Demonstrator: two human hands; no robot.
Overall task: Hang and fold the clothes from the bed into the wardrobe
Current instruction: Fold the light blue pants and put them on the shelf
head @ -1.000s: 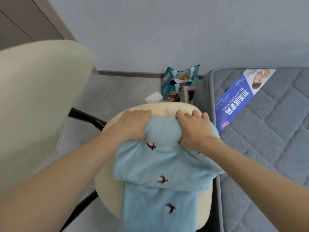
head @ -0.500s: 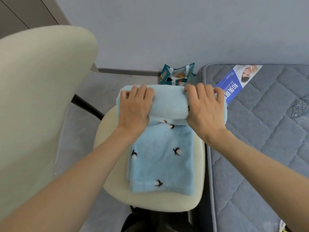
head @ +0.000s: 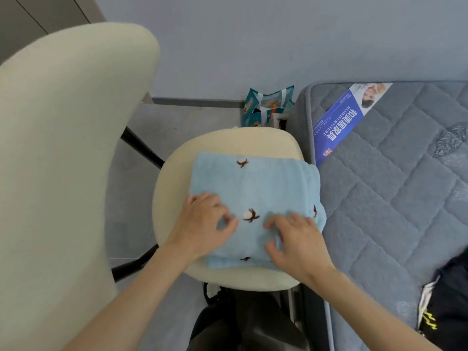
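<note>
- The folded light-blue garment [head: 253,183] lies on the cream chair seat [head: 228,140]. Its right edge runs past the seat's right edge, up against the mattress [head: 392,198].
- Bare seat shows along the far, left and near edges.
- The left hand [head: 202,224] and right hand [head: 298,241] rest on the garment's near half with fingers bent; blur hides whether they pinch the cloth.

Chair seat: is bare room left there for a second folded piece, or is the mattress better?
Crowded: the blue garment fills the chair seat, left hand and right hand on it; only its rims are bare. The mattress is free between the leaflet and the dark garment.
</note>
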